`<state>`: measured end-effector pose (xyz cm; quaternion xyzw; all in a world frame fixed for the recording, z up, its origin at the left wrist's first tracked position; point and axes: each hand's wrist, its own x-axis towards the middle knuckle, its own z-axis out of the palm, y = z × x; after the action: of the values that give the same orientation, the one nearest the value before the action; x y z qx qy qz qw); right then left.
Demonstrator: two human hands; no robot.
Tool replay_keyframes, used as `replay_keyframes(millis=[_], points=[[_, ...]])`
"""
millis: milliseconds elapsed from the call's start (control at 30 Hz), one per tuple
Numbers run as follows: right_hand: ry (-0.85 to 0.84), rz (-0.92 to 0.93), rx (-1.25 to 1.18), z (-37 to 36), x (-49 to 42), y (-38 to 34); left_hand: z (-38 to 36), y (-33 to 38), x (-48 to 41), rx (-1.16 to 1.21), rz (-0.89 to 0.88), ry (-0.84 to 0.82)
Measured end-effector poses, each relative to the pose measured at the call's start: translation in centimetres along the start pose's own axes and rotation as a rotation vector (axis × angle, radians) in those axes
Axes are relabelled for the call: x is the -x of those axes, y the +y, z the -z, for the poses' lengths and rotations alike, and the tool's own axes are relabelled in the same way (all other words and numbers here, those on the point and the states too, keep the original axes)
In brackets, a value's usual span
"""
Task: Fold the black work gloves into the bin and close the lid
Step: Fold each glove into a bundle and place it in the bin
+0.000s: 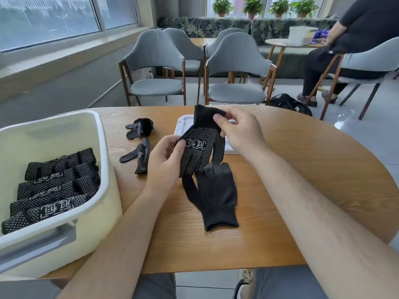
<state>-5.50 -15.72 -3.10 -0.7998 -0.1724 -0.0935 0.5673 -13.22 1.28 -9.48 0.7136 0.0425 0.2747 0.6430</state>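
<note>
Gloves already folded [58, 186] lie side by side inside the white plastic bin [103, 147], dotted sides up. The bin stands open at the near left edge of the round wooden table [302, 180]. Right of the bin, raised off the tabletop, a dotted black work glove [200, 145] is held between both hands. Its grip-dot palm with the white logo faces the camera, cuff farthest away and fingers pointing down toward the person. The left hand [166, 160] pinches the glove's bin-side edge between thumb and curled fingers. The right hand [239, 134] pinches the cuff end, thumb on top. Below the held glove, farther right of the bin, a plain-side-up black glove [216, 197] lies flat on the wood with its cuff nearest the person. Its fingertips are tucked under the held glove's fingers. Just right of the bin's far corner two loose gloves lie crumpled, one rumpled glove [140, 128] beyond the other twisted glove [140, 156]. The white lid [183, 128] lies flat behind the held glove, well right of the bin and partly hidden. Beyond the bin stand grey upholstered chairs [155, 61], and a seated person [345, 39] is at the far right.
</note>
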Motion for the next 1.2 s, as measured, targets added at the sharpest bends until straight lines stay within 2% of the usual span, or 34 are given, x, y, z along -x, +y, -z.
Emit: replay_keyframes(millis=[200,333,500,600,667,800,900,1100,1200], points=[[-0.006,0.004,-0.061,-0.4,0.1,-0.8,0.2,-0.3,0.0,0.027,-0.034,0.071],[-0.04,0.019,-0.126,-0.7,-0.1,-1.7,0.1,0.3,0.8,0.041,-0.079,-0.073],[-0.172,-0.008,-0.197,-1.5,0.4,-1.7,-0.5,0.0,1.0,-0.013,-0.164,-0.115],[-0.274,-0.007,-0.091,-1.9,1.1,-1.0,-0.7,-0.2,1.0,-0.076,-0.266,-0.149],[-0.282,0.01,-0.055,-1.9,1.3,-0.7,-0.6,-0.2,1.0,-0.131,-0.315,-0.158],[-0.199,0.041,-0.068,-1.1,1.3,-0.9,-0.8,0.0,1.1,-0.109,-0.23,-0.057],[-0.243,0.052,-0.035,-0.5,1.5,-0.6,-0.9,1.0,0.7,-0.103,-0.255,-0.012],[-0.257,0.027,-0.104,1.8,2.0,-0.7,-1.5,4.2,-0.3,-0.24,-0.169,-0.147],[-0.167,0.042,-0.054,3.1,2.3,-0.2,-1.7,5.0,-0.3,-0.204,-0.097,-0.151]])
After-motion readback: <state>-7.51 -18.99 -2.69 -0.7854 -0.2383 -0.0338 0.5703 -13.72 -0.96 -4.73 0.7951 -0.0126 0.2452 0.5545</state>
